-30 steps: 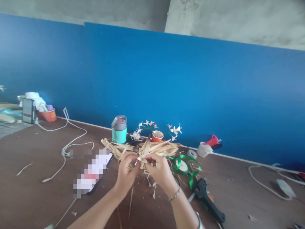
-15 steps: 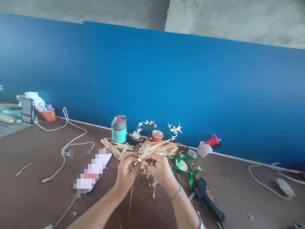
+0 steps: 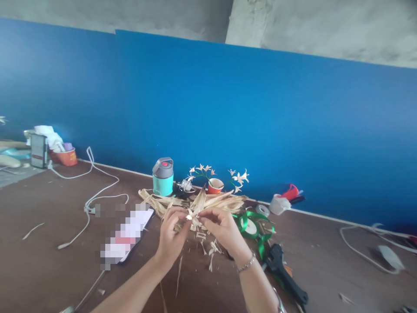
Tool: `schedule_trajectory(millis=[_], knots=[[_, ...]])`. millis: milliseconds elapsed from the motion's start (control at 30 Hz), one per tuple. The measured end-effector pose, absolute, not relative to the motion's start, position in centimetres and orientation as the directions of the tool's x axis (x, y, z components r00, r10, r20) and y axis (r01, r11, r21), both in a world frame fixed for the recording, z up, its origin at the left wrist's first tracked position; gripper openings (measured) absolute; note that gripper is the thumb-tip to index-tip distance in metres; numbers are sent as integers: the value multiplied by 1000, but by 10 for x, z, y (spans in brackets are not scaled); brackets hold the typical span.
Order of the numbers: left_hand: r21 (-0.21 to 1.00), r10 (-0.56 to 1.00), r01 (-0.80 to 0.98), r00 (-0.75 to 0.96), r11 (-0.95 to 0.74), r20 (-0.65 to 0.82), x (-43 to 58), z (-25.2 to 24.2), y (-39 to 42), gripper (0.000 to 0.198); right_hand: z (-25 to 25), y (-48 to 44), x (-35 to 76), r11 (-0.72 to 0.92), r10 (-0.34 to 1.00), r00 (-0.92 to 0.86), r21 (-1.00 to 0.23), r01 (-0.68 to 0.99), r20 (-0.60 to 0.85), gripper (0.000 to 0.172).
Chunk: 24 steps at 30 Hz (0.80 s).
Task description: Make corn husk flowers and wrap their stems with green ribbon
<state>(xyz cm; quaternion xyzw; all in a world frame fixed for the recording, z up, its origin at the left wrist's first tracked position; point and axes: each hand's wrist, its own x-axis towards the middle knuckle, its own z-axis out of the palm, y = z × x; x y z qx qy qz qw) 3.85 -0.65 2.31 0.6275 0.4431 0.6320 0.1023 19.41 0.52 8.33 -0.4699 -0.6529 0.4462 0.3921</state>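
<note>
Both hands meet above a brown table (image 3: 48, 261), pinching one small pale flower made of dried leaf strips (image 3: 194, 217). My left hand (image 3: 171, 232) holds it from the left with closed fingers. My right hand (image 3: 222, 230) pinches its petals from the right, wrist tilted outward, a bracelet on it. Just behind the hands lies a heap of dried leaves (image 3: 208, 202). Loose leaf scraps (image 3: 213, 250) lie on the table under the hands.
A teal flask (image 3: 163, 177), an orange cup of finished flowers (image 3: 215, 184), a green ribbon roll (image 3: 250, 226), a black glue gun (image 3: 283, 276), a phone (image 3: 127, 237) and white cables (image 3: 94, 195) lie around. A blue wall runs behind.
My right hand has turned and shifted slightly right, its fingers now pinching the flower's petals from further out. The left hand has barely moved.
</note>
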Motion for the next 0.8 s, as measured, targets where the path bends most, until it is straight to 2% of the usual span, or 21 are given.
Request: schedule_trajectory(millis=[267, 367, 500, 633, 800], knots=[[691, 704, 382, -131, -614, 698, 39, 27, -10, 9, 82, 11, 196, 7, 991, -136, -999, -41, 13, 12], [688, 696, 377, -141, -620, 704, 40, 29, -11, 8, 87, 9, 198, 56, 987, -153, -998, -1, 56, 19], [676, 678, 381, -155, -630, 719, 40, 29, -12, 5, 94, 1, 197, 85, 951, -307, -988, 130, 41, 28], [701, 704, 353, -144, -620, 696, 41, 30, -13, 5, 97, -5, 192, 78, 939, -344, -967, 244, -11, 22], [742, 740, 323, -158, -587, 654, 42, 31, -14, 5, 95, -5, 191, 60, 952, -306, -966, 253, -21, 11]])
